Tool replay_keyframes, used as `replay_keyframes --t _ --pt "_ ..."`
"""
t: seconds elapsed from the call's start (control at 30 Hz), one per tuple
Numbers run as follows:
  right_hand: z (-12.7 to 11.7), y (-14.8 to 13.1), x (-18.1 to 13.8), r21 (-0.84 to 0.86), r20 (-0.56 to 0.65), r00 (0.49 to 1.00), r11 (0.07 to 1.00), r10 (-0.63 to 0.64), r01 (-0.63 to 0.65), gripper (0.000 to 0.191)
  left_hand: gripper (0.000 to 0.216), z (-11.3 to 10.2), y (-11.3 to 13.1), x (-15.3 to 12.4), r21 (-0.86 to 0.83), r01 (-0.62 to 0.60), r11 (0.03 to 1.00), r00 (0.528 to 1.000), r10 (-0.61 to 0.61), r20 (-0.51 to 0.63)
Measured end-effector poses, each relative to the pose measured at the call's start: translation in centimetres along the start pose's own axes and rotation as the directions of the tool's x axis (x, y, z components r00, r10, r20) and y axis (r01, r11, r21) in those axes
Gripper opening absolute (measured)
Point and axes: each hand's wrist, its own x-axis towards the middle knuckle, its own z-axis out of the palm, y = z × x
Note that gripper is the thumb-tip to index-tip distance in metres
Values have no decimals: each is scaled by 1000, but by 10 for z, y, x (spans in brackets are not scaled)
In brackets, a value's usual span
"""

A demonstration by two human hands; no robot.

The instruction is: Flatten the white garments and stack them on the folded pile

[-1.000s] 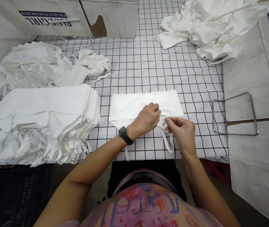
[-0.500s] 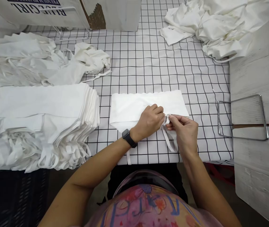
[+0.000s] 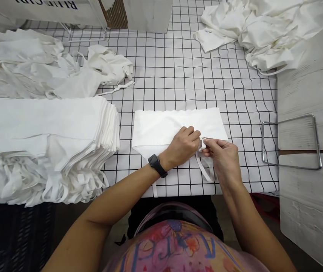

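A white cloth garment (image 3: 161,126) with thin straps lies flat in front of me, its scalloped edge turned away. My left hand (image 3: 184,145), with a black watch (image 3: 157,165) on its wrist, rests over the garment's near edge, fingers curled in a pinch. Facing it, my right hand (image 3: 224,156) pinches the same edge between thumb and fingers. Between the two sets of fingertips shows a small white piece of the garment (image 3: 202,144), too small to make out in detail. A white strap (image 3: 204,168) hangs in a loop below the fingers.
At the left stands a stack of similar folded white garments (image 3: 42,115), straps bunched at its near side. Behind it lies a loose white pile (image 3: 33,71); another heap (image 3: 263,30) is at far right. Cardboard boxes (image 3: 147,15) stand at the back and right (image 3: 306,189), near a wire frame (image 3: 317,141).
My left hand has shifted slightly right, nearer my right fingertips. Both hands keep their pinch on the garment's edge, and the garment lies almost as before. The view has tilted a little.
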Motion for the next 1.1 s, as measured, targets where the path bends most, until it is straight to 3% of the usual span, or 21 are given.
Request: replay_keyframes --t 0.23,0.4,0.53,0.67,1.1 --pt "3 -5 -6 -62 19 1000 998 -17 18 17 37 1 2 -1 18 -9 1000 1000 9 7" --pt "-4 -5 3 -56 78 996 997 49 -45 12 37 1 1 0 21 -24 999 999 25 -45" --pt "-10 -8 9 -32 147 983 994 107 -104 14 34 3 -2 1 -10 14 1000 998 -14 -57" --pt "-10 -9 6 -21 150 985 996 86 -84 18 32 4 -3 0 -57 43 997 998 -46 -52" --pt "-10 -18 8 -105 258 953 985 160 -137 38 34 1 0 2 9 20 1000 998 -21 54"
